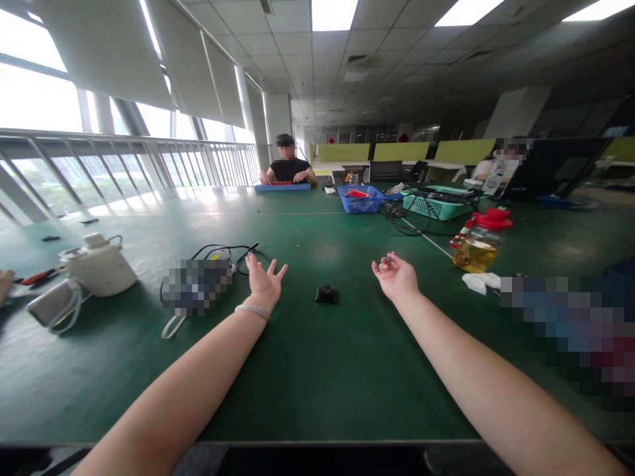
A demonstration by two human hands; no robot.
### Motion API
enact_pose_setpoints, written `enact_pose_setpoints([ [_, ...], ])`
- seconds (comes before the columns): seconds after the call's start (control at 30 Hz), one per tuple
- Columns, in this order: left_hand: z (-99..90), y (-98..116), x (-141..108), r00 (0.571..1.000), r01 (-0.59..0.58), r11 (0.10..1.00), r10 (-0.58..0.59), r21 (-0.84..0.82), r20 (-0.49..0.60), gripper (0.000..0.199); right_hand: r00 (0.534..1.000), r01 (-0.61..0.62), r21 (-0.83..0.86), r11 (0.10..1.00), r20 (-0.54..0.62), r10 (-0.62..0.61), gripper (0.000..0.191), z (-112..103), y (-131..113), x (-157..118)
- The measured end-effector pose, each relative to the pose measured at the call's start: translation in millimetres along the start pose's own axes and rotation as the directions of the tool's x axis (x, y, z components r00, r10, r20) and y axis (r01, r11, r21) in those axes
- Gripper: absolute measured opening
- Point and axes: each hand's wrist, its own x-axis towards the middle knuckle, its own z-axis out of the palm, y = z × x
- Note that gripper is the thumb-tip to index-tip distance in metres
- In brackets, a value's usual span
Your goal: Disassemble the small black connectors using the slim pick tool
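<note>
1. Two bare arms of mine reach forward over a green table, seen from my head.
2. My left hand is wide open, palm turned up and fingers spread, with a pale band around the wrist. Nearest to it are a black cable and a dark device, partly hidden by pixelation.
3. My right hand is half closed, palm up, fingers curled and holding a small grey-blue piece at the fingertips; it is too small to identify.
4. Between my hands, slightly nearer to me, a small black object lies on the table.
5. Farther left are a white jug, a silver-grey item with a pale loop, and a red-and-black tool near another person's hand.
6. To the right, a red-lidded bottle of amber liquid stands near a crumpled white tissue.
7. Beyond are a blue basket and a green basket with black cables. Across the table, a person in black has both hands at a blue tray.
</note>
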Motion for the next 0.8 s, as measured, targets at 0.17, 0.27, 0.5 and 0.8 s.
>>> enact_pose_setpoints([
  [0.17, -1.2, -6, 1, 0.989, -0.079, 0.979, 0.053, 0.190, 0.137, 0.073, 1.000, 0.005, -0.054, 0.999, 0.001, -0.005, 0.018, 2, 2, -3],
  [0.27, -0.8, -13, 0, 0.934, -0.229, 0.903, 0.099, 0.363, 0.343, 0.062, 1.000, 0.014, -0.127, 0.992, 0.008, -0.013, 0.014, 4, 7, -4],
  [0.5, 5.4, -25, -28, 0.542, -0.816, 0.169, -0.111, 0.553, 0.833, 0.080, 0.991, 0.132, -0.351, 0.927, 0.076, -0.112, 0.043, 9, 25, -15],
  [0.8, 11.7, -24, -35, 0.448, -0.885, -0.020, -0.303, 0.464, 0.841, 0.040, 0.782, 0.607, -0.495, 0.622, 0.512, -0.356, 0.048, 19, 30, -48],
])
